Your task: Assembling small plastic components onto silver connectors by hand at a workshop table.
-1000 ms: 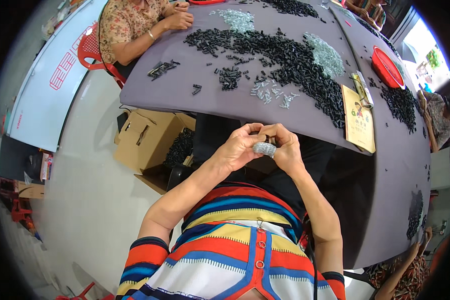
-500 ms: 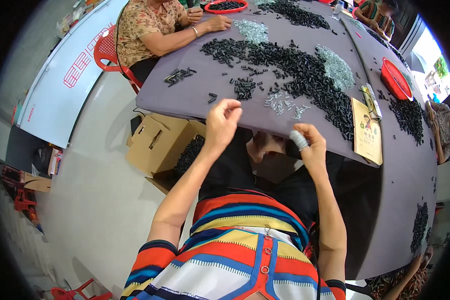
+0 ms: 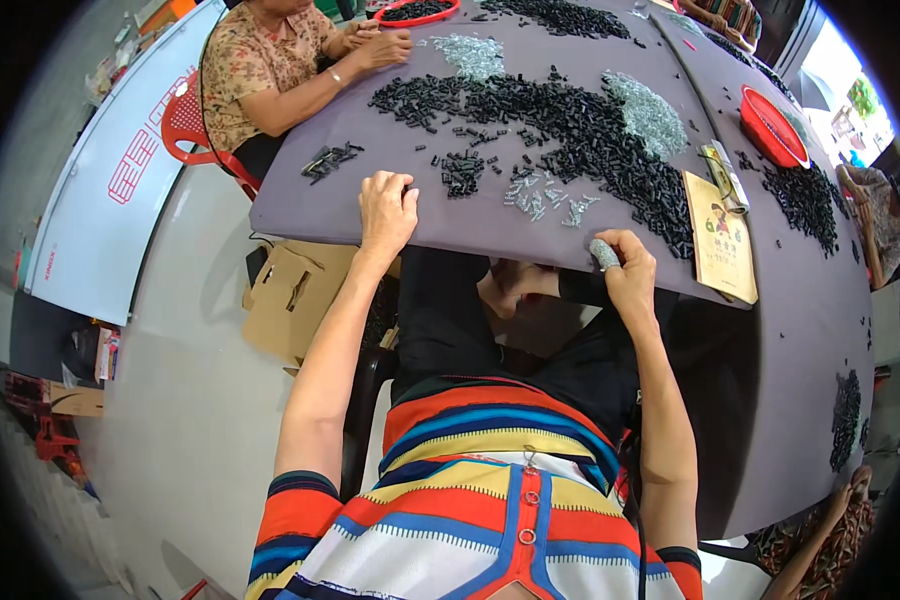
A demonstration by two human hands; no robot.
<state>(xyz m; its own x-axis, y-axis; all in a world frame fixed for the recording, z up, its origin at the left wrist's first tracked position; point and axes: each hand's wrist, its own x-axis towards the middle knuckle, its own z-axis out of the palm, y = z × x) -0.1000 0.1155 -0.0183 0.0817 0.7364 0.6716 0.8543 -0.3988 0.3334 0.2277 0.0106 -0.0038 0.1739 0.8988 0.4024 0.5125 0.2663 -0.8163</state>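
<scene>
My left hand [image 3: 388,215] rests at the table's near edge, its fingers closed on a small black piece [image 3: 407,188] that shows at the fingertips. To its right lies a small cluster of short black cylindrical pieces [image 3: 462,174]. My right hand [image 3: 630,275] is held over the table's near edge with curled fingers; a grey wrapping [image 3: 604,254] covers one digit. Whether anything is inside that hand is hidden. Between my hands, farther in, are loose clear pieces [image 3: 540,200]. A group of joined-looking dark pieces [image 3: 330,160] lies left of my left hand.
A large heap of black pieces [image 3: 570,125] and a pile of clear pieces [image 3: 645,115] spread across the grey-covered table [image 3: 450,222]. At right lie a yellow booklet [image 3: 722,235] and a red basket [image 3: 772,130]. A co-worker [image 3: 260,75] sits at left. A cardboard box [image 3: 295,300] stands below.
My left hand has moved left and slightly up, onto the small black pieces by the edge. My right hand stays near its place. The whole view has shifted slightly.
</scene>
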